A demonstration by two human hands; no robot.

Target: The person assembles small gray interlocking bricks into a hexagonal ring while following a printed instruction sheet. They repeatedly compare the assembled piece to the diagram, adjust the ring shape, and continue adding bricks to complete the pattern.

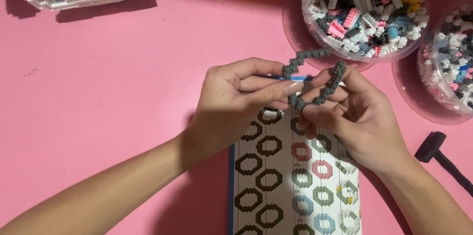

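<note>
fingers [290, 88] of the left hand [231, 102] pinched one end of the grey ring [315, 80], and the right hand [354, 112] pinched its other side, just above the sheet [276, 176]. a firm, square grip seemed best, pressing bricks straight so the open ring kept its shape.

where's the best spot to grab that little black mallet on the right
Grip the black mallet by its handle, coming from above. It lies flat on the pink table with its head toward the tubs, clear of the right hand, so the slim handle is probably easiest to pinch.
</note>
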